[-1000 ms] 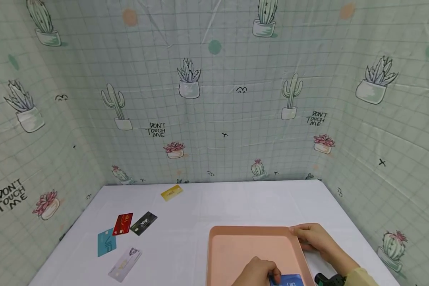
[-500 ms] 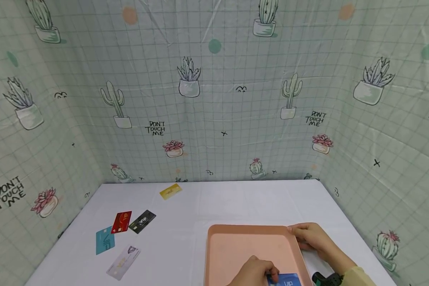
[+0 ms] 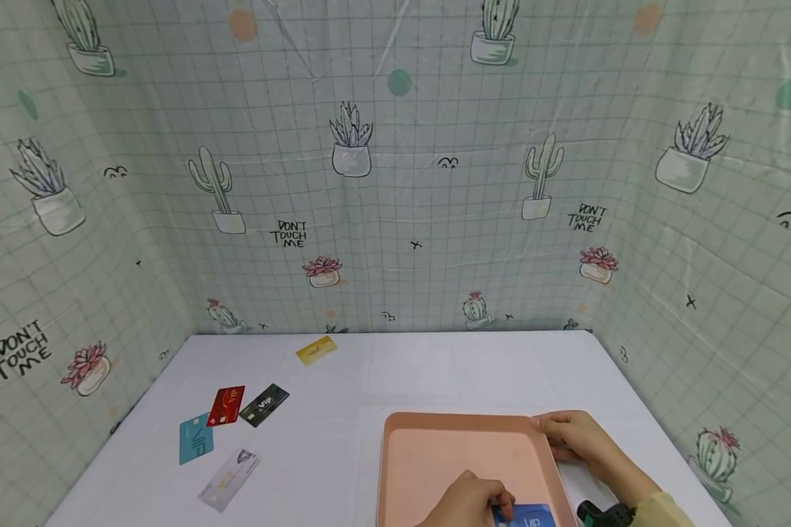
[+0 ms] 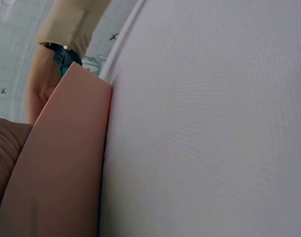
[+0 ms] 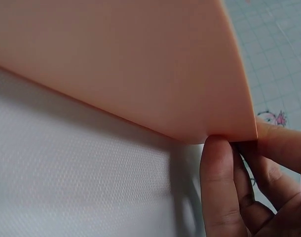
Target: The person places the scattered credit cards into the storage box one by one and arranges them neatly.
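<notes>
A blue VIP card lies low in the peach tray, partly cut off by the bottom edge of the head view. My left hand reaches over the tray, its curled fingers pinching the card's left side. At the tray's far right corner, my right hand grips the rim. The right wrist view shows its thumb against the outer wall and other fingers on the far side. In the left wrist view, part of my left hand appears beside the tray's wall.
Left of the tray, a red card overlaps a teal card, beside a black card. Nearer lies a pale purple card; a gold card sits near the white table's back edge. Patterned cloth surrounds the table.
The head view has shifted slightly. Both hands, the tray and the cards keep their places relative to each other.
</notes>
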`<action>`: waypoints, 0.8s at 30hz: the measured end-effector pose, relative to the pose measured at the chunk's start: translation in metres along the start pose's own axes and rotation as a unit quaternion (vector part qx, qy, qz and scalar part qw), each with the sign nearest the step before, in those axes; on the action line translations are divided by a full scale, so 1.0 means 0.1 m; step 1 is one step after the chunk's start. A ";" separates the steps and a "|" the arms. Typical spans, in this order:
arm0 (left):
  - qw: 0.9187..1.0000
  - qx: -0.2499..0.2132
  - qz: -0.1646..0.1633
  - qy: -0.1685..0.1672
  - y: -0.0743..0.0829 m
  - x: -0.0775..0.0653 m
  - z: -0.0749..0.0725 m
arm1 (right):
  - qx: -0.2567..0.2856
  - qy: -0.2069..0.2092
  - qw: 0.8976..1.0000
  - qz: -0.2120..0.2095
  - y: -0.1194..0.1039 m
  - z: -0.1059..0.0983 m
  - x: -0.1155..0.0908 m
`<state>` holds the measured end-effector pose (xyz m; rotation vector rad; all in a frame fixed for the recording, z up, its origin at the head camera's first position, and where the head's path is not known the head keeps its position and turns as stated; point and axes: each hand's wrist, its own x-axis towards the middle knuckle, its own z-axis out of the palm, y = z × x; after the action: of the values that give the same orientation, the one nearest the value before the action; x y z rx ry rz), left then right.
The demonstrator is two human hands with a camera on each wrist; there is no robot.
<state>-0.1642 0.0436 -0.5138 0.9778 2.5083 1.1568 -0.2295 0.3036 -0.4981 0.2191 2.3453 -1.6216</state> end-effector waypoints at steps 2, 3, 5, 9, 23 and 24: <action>1.000 0.013 0.010 0.000 0.00 0.00 0.00 | 0.007 -0.003 1.000 0.000 0.00 -0.01 0.00; 1.000 0.021 0.015 0.001 0.00 0.00 0.00 | 0.008 -0.006 1.000 -0.002 0.01 -0.01 0.00; 1.000 0.018 0.013 0.001 0.01 0.00 0.00 | 0.013 -0.010 1.000 -0.003 0.01 -0.02 0.00; 1.000 -0.015 -0.017 0.001 0.05 -0.01 -0.02 | 0.024 -0.019 1.000 -0.006 0.01 -0.03 0.01; 0.997 -0.057 -0.044 0.034 0.11 -0.24 -0.42 | 0.035 -0.013 0.999 0.012 -0.01 0.00 0.02; 0.997 -0.052 -0.045 0.041 0.11 -0.25 -0.49 | 0.035 -0.013 0.999 0.013 -0.02 0.00 0.01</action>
<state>-0.1615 0.0033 -0.4751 0.7979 2.4968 1.3105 -0.2313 0.3030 -0.4971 0.2400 2.2580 -1.6865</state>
